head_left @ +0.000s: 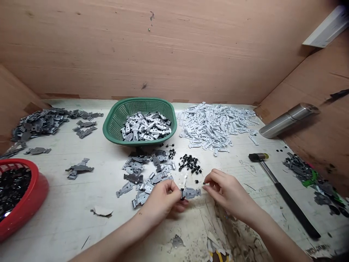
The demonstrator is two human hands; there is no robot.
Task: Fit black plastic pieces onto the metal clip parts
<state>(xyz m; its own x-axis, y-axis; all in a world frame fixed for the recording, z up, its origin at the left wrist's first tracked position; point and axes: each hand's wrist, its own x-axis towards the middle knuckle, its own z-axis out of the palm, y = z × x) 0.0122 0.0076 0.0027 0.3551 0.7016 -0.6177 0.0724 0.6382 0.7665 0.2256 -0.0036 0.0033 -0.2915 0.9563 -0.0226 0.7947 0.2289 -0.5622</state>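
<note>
My left hand (163,199) pinches one end of a small grey metal bracket (191,193) that lies flat on the worn white table (68,214). My right hand (227,192) is at the bracket's other end, fingers pinched together near a tiny black part I can barely see. A cluster of small black beads (190,163) lies just beyond the bracket. Loose grey brackets (144,174) are scattered to the left of my left hand.
A green basket (114,120) of mixed clips stands at the back centre. White clips (215,125) pile to its right, dark clips (40,122) at far left. A red basket (29,198) holds black parts. A hammer (283,193) and steel cylinder (289,119) lie right.
</note>
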